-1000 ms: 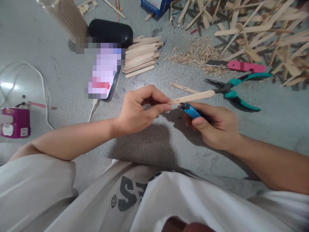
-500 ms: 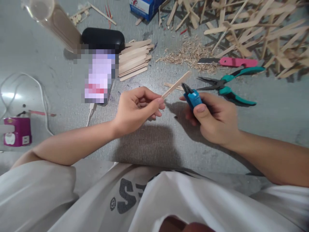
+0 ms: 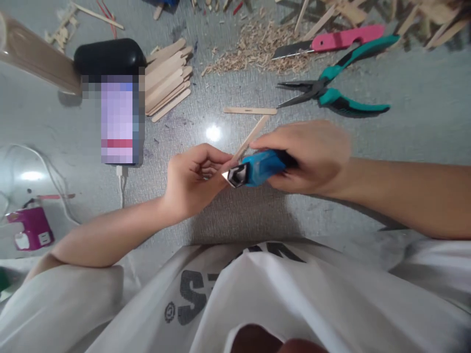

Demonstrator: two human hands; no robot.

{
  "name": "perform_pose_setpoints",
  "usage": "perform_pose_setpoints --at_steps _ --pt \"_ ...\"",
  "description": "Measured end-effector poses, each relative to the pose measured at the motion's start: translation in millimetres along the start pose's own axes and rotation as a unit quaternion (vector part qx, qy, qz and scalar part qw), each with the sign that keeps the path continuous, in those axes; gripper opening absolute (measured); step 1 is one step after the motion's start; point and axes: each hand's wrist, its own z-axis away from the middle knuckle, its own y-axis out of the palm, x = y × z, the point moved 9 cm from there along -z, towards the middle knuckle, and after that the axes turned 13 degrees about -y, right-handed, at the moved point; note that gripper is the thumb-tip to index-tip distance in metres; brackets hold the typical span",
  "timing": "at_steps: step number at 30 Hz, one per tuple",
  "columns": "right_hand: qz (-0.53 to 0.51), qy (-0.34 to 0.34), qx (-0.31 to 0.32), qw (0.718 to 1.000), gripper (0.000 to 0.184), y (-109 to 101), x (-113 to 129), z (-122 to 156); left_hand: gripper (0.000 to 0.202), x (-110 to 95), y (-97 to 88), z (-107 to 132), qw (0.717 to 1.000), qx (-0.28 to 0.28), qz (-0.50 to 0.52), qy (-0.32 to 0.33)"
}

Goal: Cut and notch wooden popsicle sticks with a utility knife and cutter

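While the left hand (image 3: pixel 195 179) at frame centre pinches the lower end of a stick (image 3: pixel 253 133) between thumb and curled fingers, the right hand (image 3: pixel 307 157) is closed around a blue cutter (image 3: pixel 259 169), whose metal tip points left, right at the left fingertips. The stick slants up and right, just above the cutter. Above it a loose stick (image 3: pixel 250 111) lies flat. Pliers (image 3: pixel 331 93) and a pink knife (image 3: pixel 346 38) sit upper right, and a stick pile (image 3: pixel 167 78) and phone (image 3: pixel 119 120) upper left.
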Motion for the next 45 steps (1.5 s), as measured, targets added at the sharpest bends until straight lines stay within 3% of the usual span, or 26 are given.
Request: perform_pose_setpoints --at_steps 5,10,13,15,18,22,24,27,30,37,41,45 --pt "0.052 -0.080 0.008 0.995 0.039 0 10 0 0.026 -9 -3.2 4 0.995 -0.004 -0.062 0.080" --pt "0.067 -0.099 -0.019 0.993 0.065 5 8 1 0.041 0 -1.2 1 0.997 0.023 -0.041 0.059" --pt "0.094 -0.116 -0.020 0.989 0.060 8 10 -1 0.042 0 -0.4 0 0.997 0.029 -0.036 0.062" --pt "0.102 -0.126 -0.012 0.987 0.048 8 11 -2 0.040 2 0.1 -1 0.998 0.031 -0.028 0.044" --pt "0.090 -0.102 -0.023 0.990 0.038 2 5 -4 0.040 14 1.8 -4 0.999 0.035 0.009 -0.041" --pt "0.080 -0.007 -0.120 0.989 0.042 -18 -24 -3 0.047 25 0.5 -7 0.991 0.013 0.065 -0.115" --pt "0.085 -0.022 -0.162 0.983 0.058 -25 -27 -4 0.058 19 -2.8 -9 0.993 -0.007 0.083 -0.088" --pt "0.101 -0.066 -0.154 0.981 0.069 -23 -23 -9 0.063 4 -10.3 -8 0.994 -0.058 0.092 -0.021" --pt "0.128 -0.105 -0.150 0.975 0.077 -21 -15 -11 0.060 -4 -8.1 -6 0.994 -0.095 0.056 -0.004" --pt "0.235 -0.117 -0.088 0.961 0.064 -26 -25 -20 0.053 -5 2.9 -24 0.987 -0.159 0.011 0.035" --pt "0.265 -0.127 -0.066 0.953 0.066 -27 -30 -22 0.056 1 0.3 -33 0.987 -0.150 -0.006 0.051" --pt "0.265 -0.100 -0.086 0.955 0.063 -30 -31 -16 0.055 7 -1.1 -29 0.991 -0.132 0.020 0.029"
